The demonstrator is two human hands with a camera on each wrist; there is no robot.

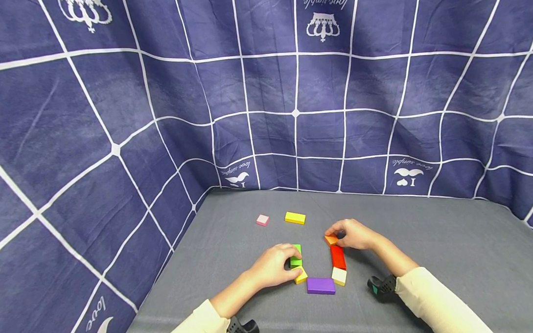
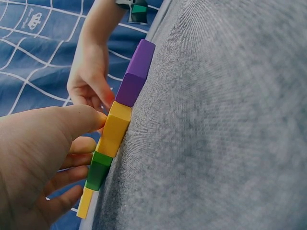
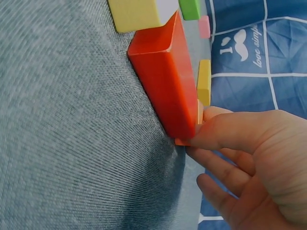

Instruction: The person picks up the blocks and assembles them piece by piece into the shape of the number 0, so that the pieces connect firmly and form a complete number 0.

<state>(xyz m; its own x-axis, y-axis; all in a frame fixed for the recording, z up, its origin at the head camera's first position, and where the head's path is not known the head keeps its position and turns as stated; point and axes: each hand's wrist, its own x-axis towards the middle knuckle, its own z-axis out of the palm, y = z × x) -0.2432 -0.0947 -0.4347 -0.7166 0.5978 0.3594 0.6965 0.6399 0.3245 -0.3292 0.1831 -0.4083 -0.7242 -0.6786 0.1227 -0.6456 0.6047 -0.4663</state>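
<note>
Sleeves (image 1: 443, 300) in cream on either side, with a black wrist camera (image 1: 243, 330) beside the left cuff and another black wrist camera (image 1: 382, 285) beside the right. Next, on the grey cloth-covered surface (image 1: 386, 319), well in from its left edge and farther still from its right edge: a purple rectangular block (image 1: 321, 285), long side running left to right. Just beyond its right end, a cream-topped block (image 1: 339, 275) with yellow sides; just beyond its left end, a golden-yellow block (image 1: 301, 278), set at a slant and touched from above by the thumb of the left hand (image 1: 274, 265). Beyond that, a green block (image 1: 296, 261) next to it, under the fingers of the same hand. Fingers bent over the pair; firm grasp or mere touch, impossible to tell. Across the gap on the right, a red block (image 1: 338, 257), lengthwise toward the far edge, near end right at the cream-topped block. At the red block's far end, an orange block (image 1: 331, 240), pinched between thumb and fingers of the right hand (image 1: 356, 234). Farther on, toward the far edge, a bright yellow block (image 1: 295, 218) lying flat, and to its left, nearest the far left corner, a small pink block (image 1: 262, 220) with a paler top. Past the far edge, a navy curtain (image 1: 274, 132) printed with white grid lines, crowns, moustaches and lettering.
</note>
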